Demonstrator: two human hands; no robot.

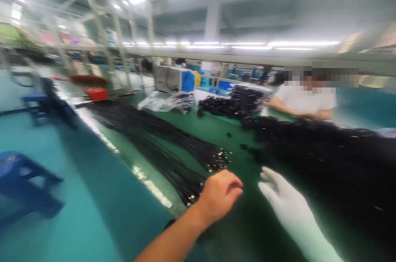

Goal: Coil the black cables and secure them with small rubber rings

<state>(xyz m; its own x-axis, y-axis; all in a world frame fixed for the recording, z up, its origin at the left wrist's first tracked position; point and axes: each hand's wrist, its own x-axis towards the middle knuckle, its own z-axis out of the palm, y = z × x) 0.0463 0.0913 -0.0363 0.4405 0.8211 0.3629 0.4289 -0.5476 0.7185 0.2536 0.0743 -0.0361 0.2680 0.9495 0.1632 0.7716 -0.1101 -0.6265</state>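
My bare left hand (219, 194) hovers over the near end of the green table, its fingers curled and a gap showing between thumb and forefinger. I see nothing in it. Just beyond and to its left lie two long bundles of black cables (148, 146), their light metallic tips pointing toward me. Across from it is my right hand (283, 198) in a white glove, thumb and fingers apart, with nothing visible between them. Beside that hand spreads a large dark heap of black cables (321, 159), blurred by motion.
Farther back are a clear plastic bag (165, 102), a pile of black coiled cables (235, 99), a red box (96, 93) and a grey-and-blue machine (173, 79). A person in a white shirt (305, 99) works across the table. Blue stools (26, 183) stand on the floor at left.
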